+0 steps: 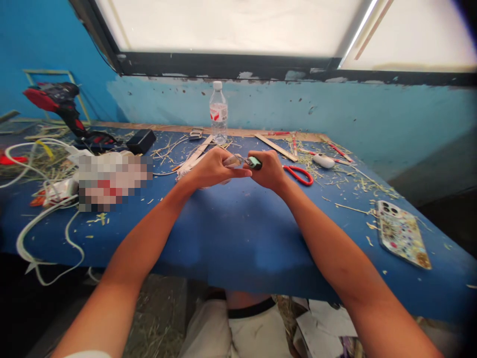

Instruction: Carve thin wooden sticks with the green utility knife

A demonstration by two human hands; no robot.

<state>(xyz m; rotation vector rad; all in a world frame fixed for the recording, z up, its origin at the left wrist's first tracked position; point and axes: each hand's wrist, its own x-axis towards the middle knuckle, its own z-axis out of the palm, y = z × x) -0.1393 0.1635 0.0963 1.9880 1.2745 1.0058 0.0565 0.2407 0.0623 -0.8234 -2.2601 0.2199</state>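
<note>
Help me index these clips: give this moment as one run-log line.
left hand: holding pale piece | right hand: holding green tool | hands: close together over table | right side: red handles, phone | behind hands: bottle upright

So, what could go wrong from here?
The right hand grips a green-handled tool close to the left hand's fingers; if its tip is sharp, a slip could nick them, though the tip is too small to judge.

The white cable loops over the table's front edge and could snag an arm.

The water bottle stands upright just beyond the hands, so a forward jolt might tip it.
</note>
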